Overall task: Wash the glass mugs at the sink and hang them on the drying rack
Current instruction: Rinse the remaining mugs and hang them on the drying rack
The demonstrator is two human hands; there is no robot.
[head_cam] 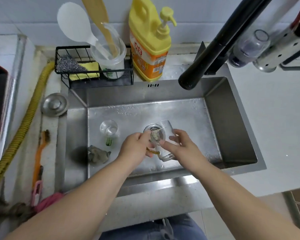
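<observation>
A clear glass mug (166, 132) with an amber handle is held tilted over the middle of the steel sink (232, 118). My right hand (184, 148) grips its side. My left hand (137, 144) pushes a small scrubbing pad (154, 135) into the mug's mouth. A second glass mug (109, 129), with a green handle, stands upright on the sink floor to the left. At the top right, a clear glass (249, 47) hangs on the metal drying rack (280, 44).
The black faucet (215, 49) reaches over the sink's back right. A grey rag (98, 155) lies in the sink's left corner. Behind the sink stand a yellow detergent bottle (149, 44) and a wire caddy (93, 66) with sponge and steel wool. A drain plug (55, 104) and brushes lie left.
</observation>
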